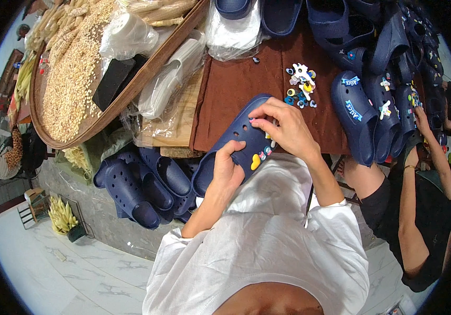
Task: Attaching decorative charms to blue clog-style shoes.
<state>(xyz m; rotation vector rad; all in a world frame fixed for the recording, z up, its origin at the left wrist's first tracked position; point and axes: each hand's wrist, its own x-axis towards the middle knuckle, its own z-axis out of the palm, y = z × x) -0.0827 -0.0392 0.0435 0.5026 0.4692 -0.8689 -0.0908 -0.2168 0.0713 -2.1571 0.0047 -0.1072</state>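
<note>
Left hand (228, 168) grips the clog (255, 142); right hand (287, 125), angled toward 10 o'clock, pinches a pink charm (252, 120). The clog is navy, perforated, toe toward 1 o'clock.

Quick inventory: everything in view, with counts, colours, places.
held clog: one, navy, in hands
small charm: one, pink, right fingertips
loose charms: pile, multicoloured, on cloth
cloth: one, brown, tabletop
decorated clogs: several, navy, table's right
other clogs: several, navy, lower left
bagged footwear: count unclear, pale, beside tray
tray: one, brown, upper left
grains: many, pale, in tray
slab: one, black, in tray
cobs: several, yellowish, floor left
co-worker: one, dark-clothed, right
left hand: one, holding clog
right hand: one, at charm
</note>
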